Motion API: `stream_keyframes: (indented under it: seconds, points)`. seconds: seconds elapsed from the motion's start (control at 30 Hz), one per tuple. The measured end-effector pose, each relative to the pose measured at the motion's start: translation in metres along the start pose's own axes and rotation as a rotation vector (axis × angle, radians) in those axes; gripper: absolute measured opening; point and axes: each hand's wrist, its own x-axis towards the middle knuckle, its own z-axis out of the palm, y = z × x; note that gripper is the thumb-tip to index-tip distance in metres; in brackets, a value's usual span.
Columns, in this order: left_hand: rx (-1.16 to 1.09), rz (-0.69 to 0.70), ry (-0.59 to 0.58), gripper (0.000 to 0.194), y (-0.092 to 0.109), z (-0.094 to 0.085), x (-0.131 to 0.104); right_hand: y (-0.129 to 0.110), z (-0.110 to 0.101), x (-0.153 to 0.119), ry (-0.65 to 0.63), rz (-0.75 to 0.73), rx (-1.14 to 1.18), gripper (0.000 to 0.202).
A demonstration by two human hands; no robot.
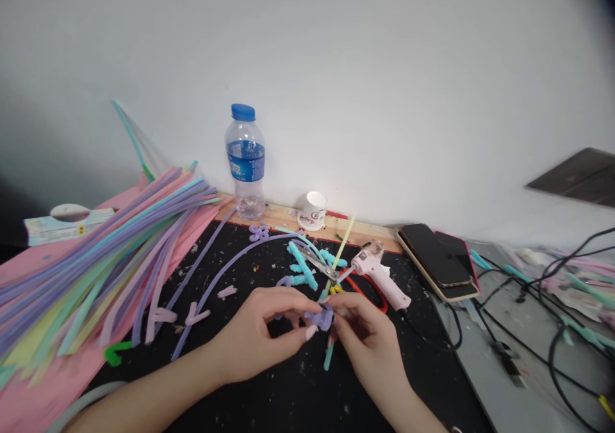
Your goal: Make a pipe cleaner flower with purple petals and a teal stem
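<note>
Between my two hands is a small purple fuzzy piece [321,318], bent into a compact shape. My left hand [269,330] pinches it from the left with thumb and fingers. From the right, my right hand [366,334] closes its fingertips on the same piece. A teal stem [328,356] shows just below the fingertips. Behind my hands lie scissors [329,271] with red handles, coiled light-blue pieces [302,266] and a yellow-green stem [343,244]. The pink glue gun [382,276] rests behind my right hand. A purple flower shape [259,232] lies farther back.
Many coloured fuzzy stems [144,247] lie on pink paper [43,388] at left. A bottle [246,164] and paper cup [313,211] stand by the wall. Phones [435,253] and black cables [509,311] are at right. A green scrap [116,353] is near my left forearm.
</note>
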Motion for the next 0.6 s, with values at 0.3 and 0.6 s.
stream_keyframes:
  seconds: [0.3,0.6]
  points:
    - [-0.03,-0.16,0.043,0.005,0.001,0.004,0.003,-0.005,-0.002,0.0,-0.02,0.002,0.155,0.014]
    - [-0.134,-0.235,-0.007,0.009,0.002,0.007,0.001,0.004,-0.003,0.0,-0.113,-0.016,-0.089,0.009]
